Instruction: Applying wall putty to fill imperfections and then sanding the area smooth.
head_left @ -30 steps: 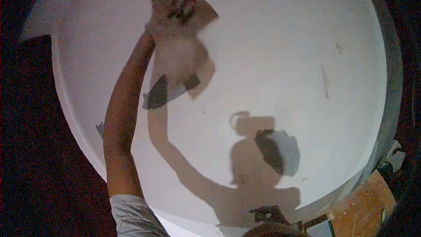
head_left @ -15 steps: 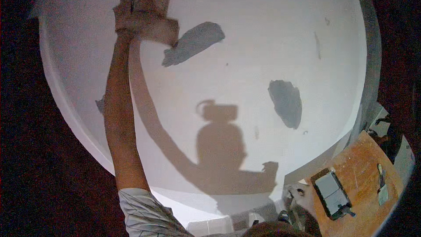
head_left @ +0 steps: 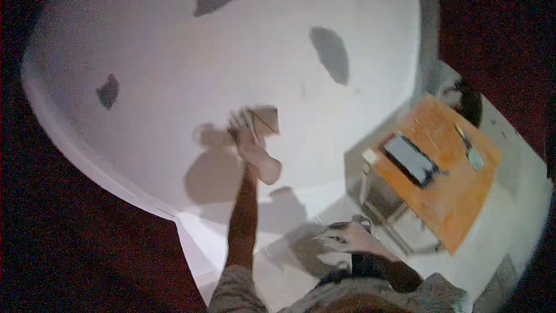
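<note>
The left hand (head_left: 250, 139) presses a folded brown sheet (head_left: 263, 120), perhaps sandpaper, flat against the white wall (head_left: 174, 69), fingers closed over it. Even pressure would likely work best. The right hand (head_left: 347, 236) grips a dark object low down. An orange desk (head_left: 452, 191) carries a flat grey rectangular device (head_left: 410, 158); no labels are legible.

A room under renovation: bare white wall (head_left: 231, 69) with grey patches (head_left: 330, 52), makeshift orange worktable (head_left: 452, 191).
</note>
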`<state>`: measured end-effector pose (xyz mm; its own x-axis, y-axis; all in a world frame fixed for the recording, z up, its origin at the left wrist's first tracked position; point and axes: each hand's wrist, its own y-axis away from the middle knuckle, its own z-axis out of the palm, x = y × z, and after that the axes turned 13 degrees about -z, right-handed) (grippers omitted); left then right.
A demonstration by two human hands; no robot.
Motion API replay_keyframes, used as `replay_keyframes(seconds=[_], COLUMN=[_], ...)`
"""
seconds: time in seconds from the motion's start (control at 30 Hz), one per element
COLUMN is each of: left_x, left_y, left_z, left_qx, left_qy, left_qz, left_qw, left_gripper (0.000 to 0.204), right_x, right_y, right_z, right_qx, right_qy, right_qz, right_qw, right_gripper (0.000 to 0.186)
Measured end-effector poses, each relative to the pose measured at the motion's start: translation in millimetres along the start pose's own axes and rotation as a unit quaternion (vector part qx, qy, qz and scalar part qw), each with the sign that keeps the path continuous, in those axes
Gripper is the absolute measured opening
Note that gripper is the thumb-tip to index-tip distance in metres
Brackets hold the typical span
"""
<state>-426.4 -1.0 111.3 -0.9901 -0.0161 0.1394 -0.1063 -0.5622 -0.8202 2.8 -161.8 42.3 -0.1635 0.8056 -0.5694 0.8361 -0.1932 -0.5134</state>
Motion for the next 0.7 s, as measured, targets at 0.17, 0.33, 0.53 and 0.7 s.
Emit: replay_keyframes(seconds=[0.17,0.33,0.53,0.7], left_x=[-219,-481,-550,-652], left_y=[326,189,101,75], left_z=[-100,109,214,254], left_qx=[-0.048,0.524,0.400,0.293], left_qy=[0.186,0.033,0.113,0.091], left_qz=[-0.283,-0.342,-0.420,-0.420], left_qw=[0.940,0.780,0.807,0.854], left_gripper=[0.067,0.059,0.090,0.093], right_x=[-71,-61,-143,-208], right_y=[48,219,268,324], right_z=[-10,-62,-151,-150], right_qx=[-0.010,0.278,0.495,0.483], right_qy=[-0.044,0.164,0.180,0.057], right_qz=[0.005,0.267,0.312,0.414], right_qw=[0.999,0.908,0.791,0.770], right_gripper=[0.032,0.034,0.033,0.039])
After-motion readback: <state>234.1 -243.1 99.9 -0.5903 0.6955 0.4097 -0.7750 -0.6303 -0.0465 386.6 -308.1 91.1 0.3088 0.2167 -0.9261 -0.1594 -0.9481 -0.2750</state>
